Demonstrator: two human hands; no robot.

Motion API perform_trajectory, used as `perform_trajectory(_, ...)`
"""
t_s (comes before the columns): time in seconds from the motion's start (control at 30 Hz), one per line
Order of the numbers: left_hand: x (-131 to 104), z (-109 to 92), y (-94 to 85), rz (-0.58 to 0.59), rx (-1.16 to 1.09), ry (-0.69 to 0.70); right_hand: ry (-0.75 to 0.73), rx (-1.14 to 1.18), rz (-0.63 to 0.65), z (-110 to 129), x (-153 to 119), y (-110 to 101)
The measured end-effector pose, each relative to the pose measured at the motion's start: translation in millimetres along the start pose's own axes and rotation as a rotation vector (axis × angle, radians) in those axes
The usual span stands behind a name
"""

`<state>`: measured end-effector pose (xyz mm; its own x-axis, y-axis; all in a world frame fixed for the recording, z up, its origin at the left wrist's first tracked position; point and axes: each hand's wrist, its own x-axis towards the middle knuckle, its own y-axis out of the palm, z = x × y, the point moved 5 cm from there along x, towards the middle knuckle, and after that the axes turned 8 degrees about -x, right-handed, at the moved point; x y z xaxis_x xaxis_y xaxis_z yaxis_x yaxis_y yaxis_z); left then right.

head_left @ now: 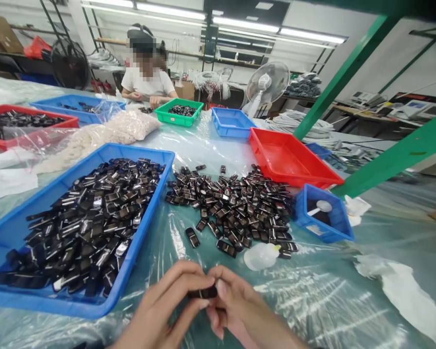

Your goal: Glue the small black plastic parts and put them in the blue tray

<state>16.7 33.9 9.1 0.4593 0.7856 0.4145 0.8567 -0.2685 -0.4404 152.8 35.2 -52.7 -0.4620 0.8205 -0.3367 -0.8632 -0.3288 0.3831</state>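
Note:
Between my two hands is a small black plastic piece, long and narrow, partly hidden by fingers. My left hand pinches its left end with thumb and fingers. At its right end, my right hand grips it between thumb and fingertips. Just beyond my hands lies a loose pile of similar dark pieces, which look like small car-shaped casings. A small translucent bottle with a yellowish tip lies on its side by the pile's near edge. Left of my hands, a large blue tray holds many more of these pieces.
A red tray and a small blue bin with a white scoop stand right of the pile. Green posts rise there. Opposite sits a person near a green tray. A bag of pale parts lies far left.

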Motion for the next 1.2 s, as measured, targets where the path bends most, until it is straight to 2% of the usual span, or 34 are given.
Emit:
perform_trajectory(0.07,2.9,-15.0,-31.9,-0.107,0.341,0.157,-0.079,-0.072,0.002,7.8,-8.2,1.7)
perform_trajectory(0.13,5.2,-26.4,-75.0,-0.452,0.705,0.174,-0.237,-0.183,-0.084,25.3,-23.2,-7.2)
perform_trajectory(0.17,6.8,-29.9,-88.9,-0.544,0.811,0.174,-0.479,-0.383,-0.251,43.4,-36.0,-17.5)
perform_trajectory(0.23,10.8,-29.9,-97.3,-0.585,0.965,0.138,-0.908,-0.754,-0.589,71.7,-65.6,-34.2)
perform_trajectory(0.27,13.6,-24.8,-90.0,-0.496,0.993,0.105,-1.056,-0.83,-0.785,79.1,-78.4,-44.2)
perform_trajectory(0.3,16.1,-17.2,-74.2,-0.323,0.978,0.095,-1.087,-0.825,-0.88,81.2,-82.9,-54.4)
perform_trajectory(0.33,16.6,-8.2,-56.4,-0.187,0.938,0.058,-1.06,-0.829,-0.928,80.5,-82.1,-62.9)
perform_trajectory(0.4,16.6,10.3,-19.2,-0.002,0.877,-0.021,-0.824,-0.866,-0.972,71.3,-69.3,-75.5)
perform_trajectory(0.47,21.4,26.4,7.2,0.016,0.813,-0.101,-0.547,-0.863,-0.928,55.8,-53.7,-79.5)
perform_trajectory(0.53,31.4,38.6,21.2,-0.019,0.786,-0.141,-0.393,-0.824,-0.85,43.4,-44.1,-75.9)
perform_trajectory(0.7,46.0,51.4,22.9,-0.045,0.589,-0.194,-0.286,-0.801,-0.784,39.1,-44.7,-71.8)
perform_trajectory(0.97,35.7,36.9,20.9,-0.04,0.191,-0.334,-0.269,-0.836,-0.718,40.0,-44.5,-81.2)
perform_trajectory(1.1,32.1,28.3,22.8,0.018,0.1,-0.388,-0.229,-0.888,-0.631,38.8,-41.5,-83.7)
perform_trajectory(1.2,28.5,22.8,23.1,0.031,0.085,-0.407,-0.219,-0.906,-0.618,38.9,-42.9,-83.7)
